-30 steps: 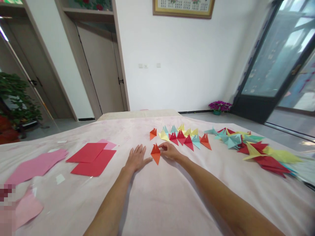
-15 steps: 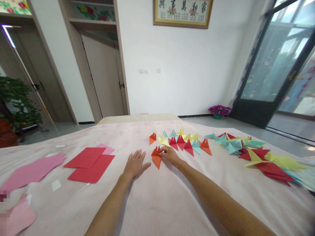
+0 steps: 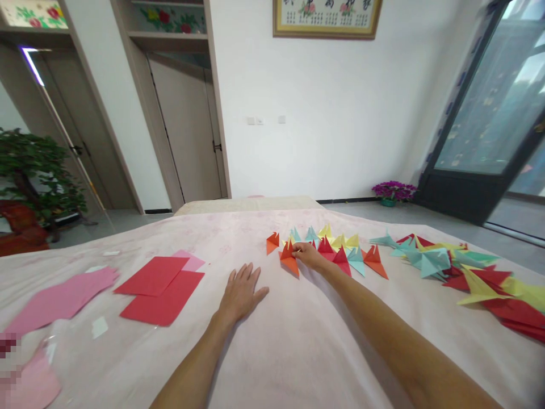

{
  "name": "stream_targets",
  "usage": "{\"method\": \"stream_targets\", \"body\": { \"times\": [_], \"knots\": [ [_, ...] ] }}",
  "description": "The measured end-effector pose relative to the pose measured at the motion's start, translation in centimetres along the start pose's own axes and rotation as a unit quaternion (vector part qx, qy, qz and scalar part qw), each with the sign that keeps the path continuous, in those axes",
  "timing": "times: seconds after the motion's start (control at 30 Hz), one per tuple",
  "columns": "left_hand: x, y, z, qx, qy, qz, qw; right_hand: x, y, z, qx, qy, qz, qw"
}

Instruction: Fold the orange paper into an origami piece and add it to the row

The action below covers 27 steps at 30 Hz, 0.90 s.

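Observation:
Between the fingers of my right hand point(image 3: 310, 254) is an orange paper crane point(image 3: 289, 259), pinched at its right side at the left front of a group of cranes. My left hand point(image 3: 242, 291) lies flat on the cloth with its fingers apart, holding nothing. Behind the held crane stands another orange crane point(image 3: 273, 243). Red cranes point(image 3: 340, 260), a light blue crane point(image 3: 356, 260), yellow cranes point(image 3: 326, 233) and a further orange crane point(image 3: 374, 261) stand to the right, some partly hidden by my right hand.
Red paper sheets point(image 3: 164, 295) overlap left of my left hand, with pink paper point(image 3: 63, 296) farther left. At the right lies a heap of folded cranes point(image 3: 430, 262) in several colours. A pink patterned cloth point(image 3: 272, 352) covers the table.
My right hand has moved the orange crane rightward and slightly away from me, up to the group of cranes. The left hand still rests flat. The view has shifted a little.

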<state>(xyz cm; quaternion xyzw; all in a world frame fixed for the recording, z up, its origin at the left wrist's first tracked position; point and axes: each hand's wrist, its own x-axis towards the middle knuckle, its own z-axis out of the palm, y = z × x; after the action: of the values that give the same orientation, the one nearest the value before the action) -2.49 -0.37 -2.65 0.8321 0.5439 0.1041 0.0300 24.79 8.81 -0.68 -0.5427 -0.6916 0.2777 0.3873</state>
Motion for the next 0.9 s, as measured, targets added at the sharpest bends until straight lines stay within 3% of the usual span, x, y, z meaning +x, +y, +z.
{"method": "stream_targets", "body": {
  "times": [0.2, 0.4, 0.57, 0.7, 0.9],
  "knots": [
    [0.0, 0.2, -0.3, 0.000, -0.001, -0.007, 1.000, 0.2, 0.3, 0.7, -0.033, 0.005, -0.011, 0.999],
    [0.0, 0.1, -0.1, -0.007, -0.001, -0.006, 1.000, -1.2, 0.7, 1.7, -0.081, 0.122, 0.010, 0.989],
    [0.0, 0.1, -0.1, -0.005, -0.001, -0.010, 1.000, -1.7, 0.1, 1.8, -0.110, 0.169, 0.013, 0.979],
    [0.0, 0.2, -0.1, -0.007, 0.004, -0.010, 1.000, 0.7, -2.7, 0.2, -0.142, 0.171, -0.020, 0.975],
    [0.2, 0.1, 0.0, -0.010, 0.021, -0.009, 1.000, 5.7, -6.3, -1.3, -0.230, 0.105, -0.065, 0.965]
  ]
}}
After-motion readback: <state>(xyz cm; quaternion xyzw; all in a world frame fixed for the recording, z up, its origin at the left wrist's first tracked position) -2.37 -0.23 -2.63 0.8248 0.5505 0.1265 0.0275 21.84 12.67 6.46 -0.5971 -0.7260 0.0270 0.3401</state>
